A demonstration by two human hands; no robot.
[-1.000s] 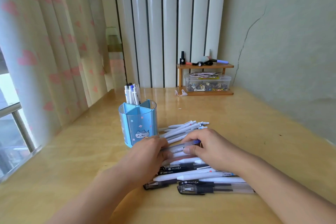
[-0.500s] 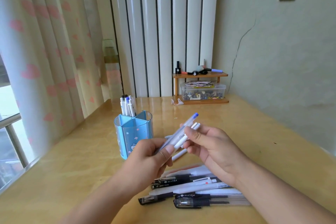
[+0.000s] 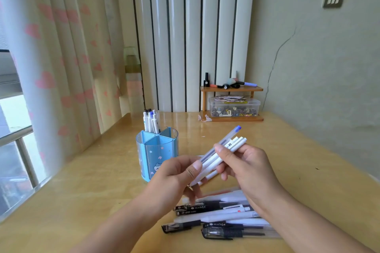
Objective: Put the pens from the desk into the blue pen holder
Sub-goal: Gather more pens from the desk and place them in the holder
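Observation:
Both hands hold a bundle of pens (image 3: 223,151) lifted above the desk, white ones plus a clear one with a blue cap, tips angled up and to the right. My left hand (image 3: 176,174) grips the lower end of the bundle. My right hand (image 3: 246,168) pinches it near the middle. The blue pen holder (image 3: 157,155), divided into compartments, stands just left of my hands; several pens stand in its back left compartment. A pile of black, white and clear pens (image 3: 222,217) lies on the desk under my hands.
A small wooden shelf (image 3: 231,118) with a clear box of small items stands at the back against the wall. A curtain with pink hearts (image 3: 51,57) hangs along the desk's left edge by the window. The wooden desk (image 3: 298,170) stretches out to the right.
Both hands gathered several pens from the pile and lifted them off the desk. The bundle has risen a little more since half a second ago.

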